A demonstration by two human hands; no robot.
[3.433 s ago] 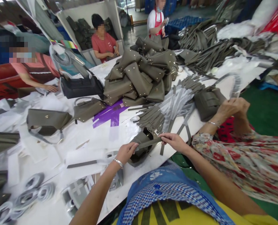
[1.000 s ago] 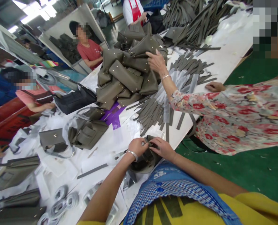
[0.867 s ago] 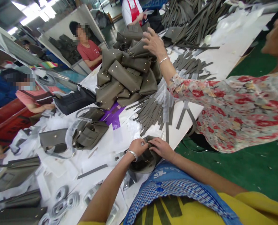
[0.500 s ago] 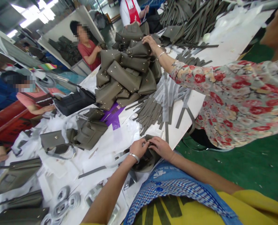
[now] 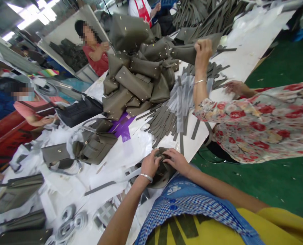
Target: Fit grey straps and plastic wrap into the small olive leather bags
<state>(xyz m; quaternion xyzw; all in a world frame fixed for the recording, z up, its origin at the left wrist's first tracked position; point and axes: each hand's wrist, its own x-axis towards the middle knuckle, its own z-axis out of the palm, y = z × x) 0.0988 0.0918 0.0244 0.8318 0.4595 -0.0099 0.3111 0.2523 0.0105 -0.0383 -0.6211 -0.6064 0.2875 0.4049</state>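
An olive-grey handbag lies at the near table edge against my apron, its opening towards me. On the left of its upper rim, my left hand has its fingers closed on the material. Opposite it, my right hand pinches the same rim, thumb and fingers bent inward. Both sets of fingertips nearly meet; what small part sits between them is too hidden to make out. A pale strap runs out from the bag's left side, near a dark strip on the table.
Beyond my hands, olive bags are heaped beside a fan of loose straps. At right, a co-worker in a floral sleeve grips an olive bag piece. Wrapped rings and finished bags lie left. Other people work across the table.
The co-worker's floral sleeve has drawn right from the heap, with an olive piece in hand. Another bag now stands higher at the heap's back. My hands stay at the rim, fingers slightly shifted.
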